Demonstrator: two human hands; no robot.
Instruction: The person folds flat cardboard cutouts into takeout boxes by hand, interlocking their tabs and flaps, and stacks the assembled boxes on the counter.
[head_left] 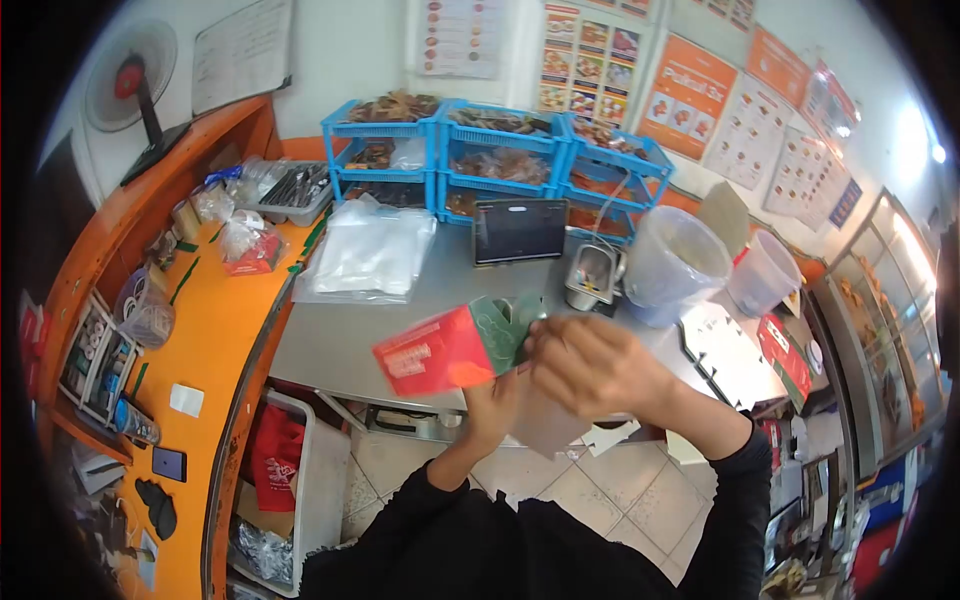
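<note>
A red and green printed cardboard piece (pixel 430 350) is held up over the front edge of the steel table, tilted, its red part toward the left. My left hand (pixel 490 408) grips it from below, near its middle. At its green right end my right hand (pixel 590 362) has its fingers bent in a pinch, slightly blurred by motion. A pale brown flap (pixel 548 420) hangs below, between the two hands.
Behind on the steel table (pixel 330 345) are plastic bags (pixel 370 250), a tablet (pixel 520 232), a metal container (pixel 593 275), clear buckets (pixel 677 262) and blue racks (pixel 495 160). White cut card (pixel 725 350) lies right. An orange counter (pixel 215 330) runs along the left.
</note>
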